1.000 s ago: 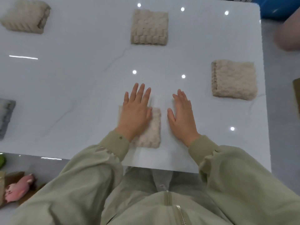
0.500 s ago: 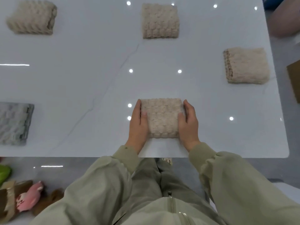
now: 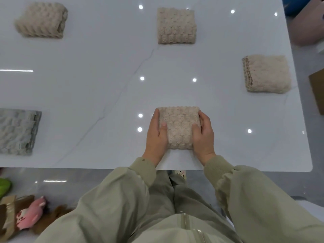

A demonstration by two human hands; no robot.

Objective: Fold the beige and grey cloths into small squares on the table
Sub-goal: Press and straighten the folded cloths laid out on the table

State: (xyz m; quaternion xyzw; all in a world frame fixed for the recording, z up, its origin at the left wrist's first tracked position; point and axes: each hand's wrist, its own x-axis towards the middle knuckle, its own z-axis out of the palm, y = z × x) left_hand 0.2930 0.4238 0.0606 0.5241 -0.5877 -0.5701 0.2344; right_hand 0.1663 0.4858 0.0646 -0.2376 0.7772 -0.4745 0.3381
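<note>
A folded beige cloth (image 3: 178,127) lies as a small square near the front edge of the white table (image 3: 98,81). My left hand (image 3: 156,137) cups its left side, thumb on top. On the cloth's right side sits my right hand (image 3: 204,135), thumb also on top. Three more folded beige cloths rest on the table: one at the far left (image 3: 42,20), one at the far middle (image 3: 176,26), one at the right (image 3: 266,73). A folded grey cloth (image 3: 16,131) sits at the left edge.
The table's front edge runs just behind my wrists. Below it on the floor at the left lie a pink toy (image 3: 29,216) and a green object (image 3: 4,185). A brown box (image 3: 318,90) stands past the table's right edge.
A second ago my hands lay flat, the left pressing the cloth. They then moved to its two sides and grip it there; the view has shifted slightly.
</note>
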